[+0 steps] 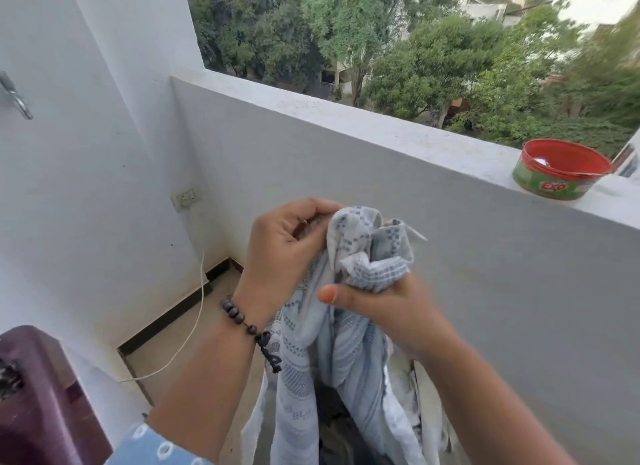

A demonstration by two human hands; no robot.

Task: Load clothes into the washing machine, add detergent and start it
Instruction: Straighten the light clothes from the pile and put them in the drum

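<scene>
A pale blue patterned cloth (349, 347) hangs bunched in front of me, held up by both hands. My left hand (284, 253), with a dark bead bracelet on the wrist, pinches its top edge. My right hand (394, 312) grips the bunched fabric just below, thumb pointing left. The cloth's lower part drapes down toward a dark pile of clothes (332, 440) at the bottom edge. A maroon corner of the washing machine (38, 395) shows at the lower left, with dark fabric at its edge.
A white parapet wall (346, 146) runs across ahead, with a red and green Exo tub (561, 170) standing on its ledge at the right. A wall socket (185, 198) with a white cable (197, 308) trails to the floor. A metal tap (15, 99) sticks out at the left.
</scene>
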